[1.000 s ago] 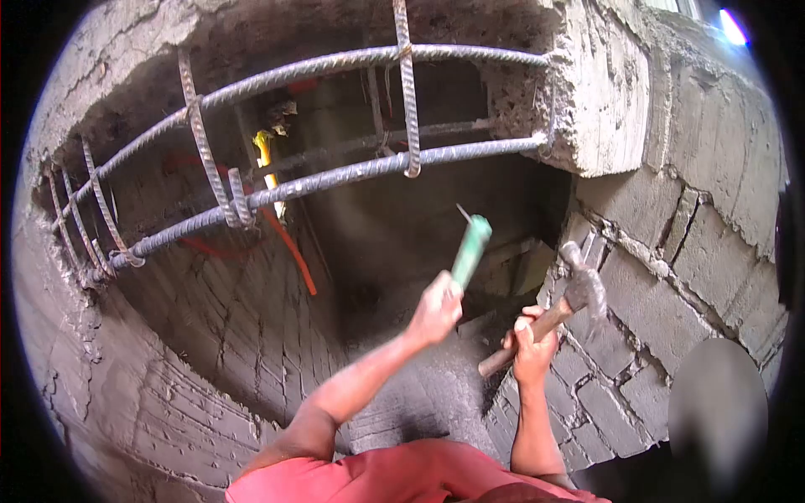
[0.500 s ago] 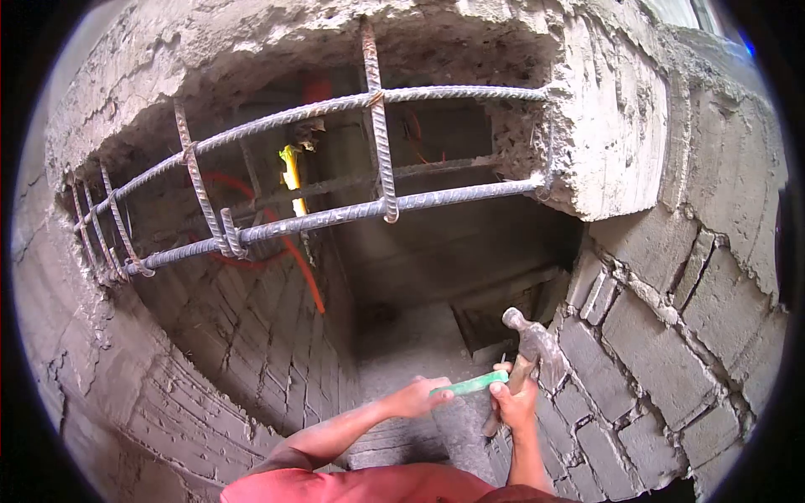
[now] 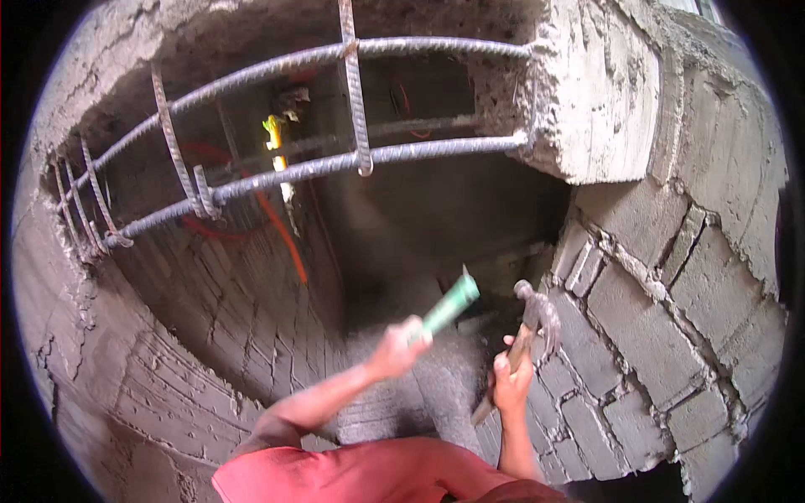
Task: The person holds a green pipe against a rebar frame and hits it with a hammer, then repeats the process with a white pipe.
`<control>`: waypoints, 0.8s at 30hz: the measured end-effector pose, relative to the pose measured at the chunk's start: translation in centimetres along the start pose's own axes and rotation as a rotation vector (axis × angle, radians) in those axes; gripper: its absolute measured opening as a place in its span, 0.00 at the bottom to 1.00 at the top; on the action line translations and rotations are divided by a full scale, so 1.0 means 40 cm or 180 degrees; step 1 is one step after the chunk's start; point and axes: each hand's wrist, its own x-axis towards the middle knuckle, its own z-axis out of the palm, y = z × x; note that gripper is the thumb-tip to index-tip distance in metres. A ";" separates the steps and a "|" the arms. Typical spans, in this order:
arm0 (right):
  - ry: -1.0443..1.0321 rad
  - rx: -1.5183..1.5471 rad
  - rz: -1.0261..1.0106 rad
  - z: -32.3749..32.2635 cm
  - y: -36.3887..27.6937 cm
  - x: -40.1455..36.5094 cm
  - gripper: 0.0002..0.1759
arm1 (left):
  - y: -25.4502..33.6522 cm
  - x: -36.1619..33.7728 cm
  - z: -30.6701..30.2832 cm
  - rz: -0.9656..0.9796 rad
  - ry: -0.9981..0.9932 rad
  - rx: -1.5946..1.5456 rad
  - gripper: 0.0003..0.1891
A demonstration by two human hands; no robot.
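Observation:
My left hand [image 3: 397, 348] is closed around one end of a long green tool [image 3: 450, 307]. It is blurred by motion, and a short thin tip shows at its far end; its exact kind I cannot tell. In my right hand [image 3: 512, 381] is a claw hammer [image 3: 538, 317], gripped partway along its wooden handle with the head up. The hammer head overlaps the brick wall on the right in this view. A gap separates the green tool from the hammer.
Bare rebar [image 3: 352, 159] crosses the broken concrete opening above. An orange conduit [image 3: 285, 239] and a yellow piece [image 3: 273, 134] hang behind it. Rough block wall [image 3: 646, 327] rises on the right, with scored plaster [image 3: 168, 377] on the left.
The green tool's far end has come away from my right hand and swung upward with my left hand. The hammer has risen slightly. The view has tilted downward, shifting the rebar up.

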 end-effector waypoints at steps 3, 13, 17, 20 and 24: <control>0.0083 0.0467 0.0521 -0.019 0.008 -0.031 0.33 | 0.026 0.141 -0.039 0.0488 0.0829 -0.0477 0.17; 0.0375 0.0135 0.0431 -0.016 -0.084 -0.137 0.30 | 0.200 0.476 -0.077 0.1279 0.0855 -0.1823 0.27; 0.0393 0.0160 0.0528 -0.006 -0.123 -0.165 0.35 | 0.259 0.557 -0.124 0.1696 0.0880 -0.1441 0.32; 0.0501 0.0143 0.0383 0.008 -0.148 -0.152 0.36 | 0.302 0.572 -0.150 0.1883 0.1110 -0.1146 0.34; 0.0510 0.0238 0.0103 0.024 -0.201 -0.092 0.30 | 0.314 0.573 -0.149 0.2134 0.1469 -0.0762 0.33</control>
